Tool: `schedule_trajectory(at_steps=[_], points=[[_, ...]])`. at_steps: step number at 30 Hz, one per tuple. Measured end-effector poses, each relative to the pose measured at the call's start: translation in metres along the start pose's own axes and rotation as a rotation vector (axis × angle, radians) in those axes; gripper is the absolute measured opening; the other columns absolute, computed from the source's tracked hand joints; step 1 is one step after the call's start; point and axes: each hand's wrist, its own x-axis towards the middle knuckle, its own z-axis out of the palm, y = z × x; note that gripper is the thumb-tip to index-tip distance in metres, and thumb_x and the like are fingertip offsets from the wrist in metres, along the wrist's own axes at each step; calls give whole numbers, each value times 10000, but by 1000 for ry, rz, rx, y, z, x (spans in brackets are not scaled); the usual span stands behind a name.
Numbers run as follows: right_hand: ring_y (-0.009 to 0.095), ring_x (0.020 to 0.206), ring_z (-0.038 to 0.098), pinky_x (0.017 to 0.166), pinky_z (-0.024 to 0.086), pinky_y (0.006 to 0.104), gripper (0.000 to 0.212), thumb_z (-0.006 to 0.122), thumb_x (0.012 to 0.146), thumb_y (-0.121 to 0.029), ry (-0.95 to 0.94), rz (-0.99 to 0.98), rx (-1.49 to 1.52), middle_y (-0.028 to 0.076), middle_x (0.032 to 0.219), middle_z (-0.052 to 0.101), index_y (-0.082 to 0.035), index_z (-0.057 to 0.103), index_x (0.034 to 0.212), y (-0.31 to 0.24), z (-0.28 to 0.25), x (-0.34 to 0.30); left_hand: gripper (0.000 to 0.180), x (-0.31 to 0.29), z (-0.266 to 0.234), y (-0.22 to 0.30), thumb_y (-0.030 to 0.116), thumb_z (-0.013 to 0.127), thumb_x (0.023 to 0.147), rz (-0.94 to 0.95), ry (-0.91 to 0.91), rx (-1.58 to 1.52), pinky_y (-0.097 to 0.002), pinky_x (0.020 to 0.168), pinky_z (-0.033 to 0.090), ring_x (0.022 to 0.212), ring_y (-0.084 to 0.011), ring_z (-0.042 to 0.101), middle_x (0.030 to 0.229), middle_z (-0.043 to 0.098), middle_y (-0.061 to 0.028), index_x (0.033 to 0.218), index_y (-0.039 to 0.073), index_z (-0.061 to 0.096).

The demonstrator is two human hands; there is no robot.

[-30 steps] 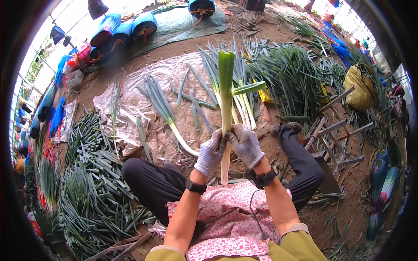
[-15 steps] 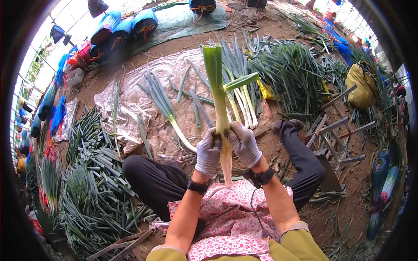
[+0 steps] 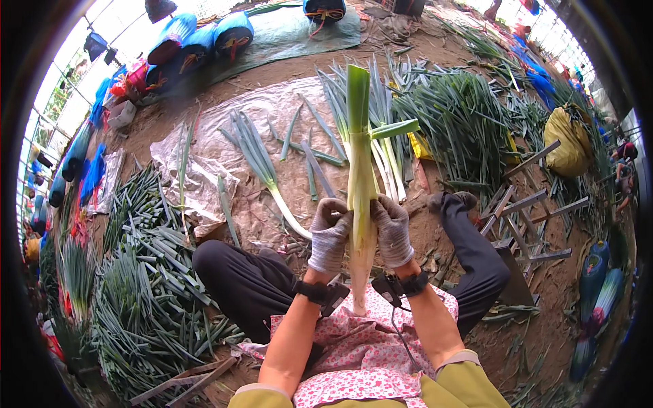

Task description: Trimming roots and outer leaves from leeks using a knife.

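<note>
A thick leek (image 3: 360,177) stands nearly upright between my hands, its green top cut off square and one short leaf stub jutting right. Its pale, ragged lower end hangs over my pink floral apron (image 3: 340,340). My left hand (image 3: 330,234), in a striped work glove, pinches its left edge with curled fingers. My gloved right hand (image 3: 392,231) grips the opposite edge. A narrow grey-blue strip (image 3: 317,170) runs up from beside my left hand; whether it is a blade or a leaf, I cannot tell. Another leek (image 3: 272,183) lies just left of it.
Loose leaves lie on a pale sheet (image 3: 204,146) ahead. Green leaf heaps (image 3: 149,292) spread at left, and a large leek pile (image 3: 449,122) lies ahead right. A wooden frame (image 3: 524,211) stands beyond my right knee. Blue-wrapped bundles (image 3: 197,44) sit far left.
The leek has shifted right and slightly nearer me in the view, and turned more upright. My hands are further apart; the right one now pinches its edge. The whole view has shifted slightly.
</note>
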Motion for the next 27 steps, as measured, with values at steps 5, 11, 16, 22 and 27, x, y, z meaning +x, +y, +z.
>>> schedule_trajectory(at_steps=[5,11,16,22,27], points=[[74,857,605,765,524,270,198,646,1154,-146,14,-63,-232,-24,940,699,17,758,1150,8,-11,13,180,2,9,12,57,746,1057,92,-11,220,-273,813,585,910,-85,674,1050,716,-26,1234,36,714],[359,821,753,723,598,428,197,816,969,-114,-47,-350,-575,198,949,731,-28,726,1122,11,-10,9,389,5,20,22,180,927,932,-22,10,513,-305,832,613,942,-126,732,1032,787,-71,1201,-8,717],[392,803,732,702,586,453,243,845,911,-75,-95,-507,-648,180,942,708,-31,721,1116,-8,-8,4,327,5,11,18,98,871,967,-103,-32,86,-293,866,601,948,-124,732,1074,796,-52,1232,-32,729],[424,808,727,710,583,493,202,803,922,-64,51,-636,-774,187,935,719,-43,701,1095,-15,1,20,269,2,41,27,48,767,1029,-24,108,35,-277,878,588,952,-105,723,1070,785,-21,1283,-39,744],[409,783,736,673,582,488,124,756,969,-74,205,-494,-752,208,903,721,-54,690,1072,-4,8,37,209,7,43,32,73,796,1031,-36,110,100,-269,698,582,784,-93,704,965,771,-11,1220,-11,767]])
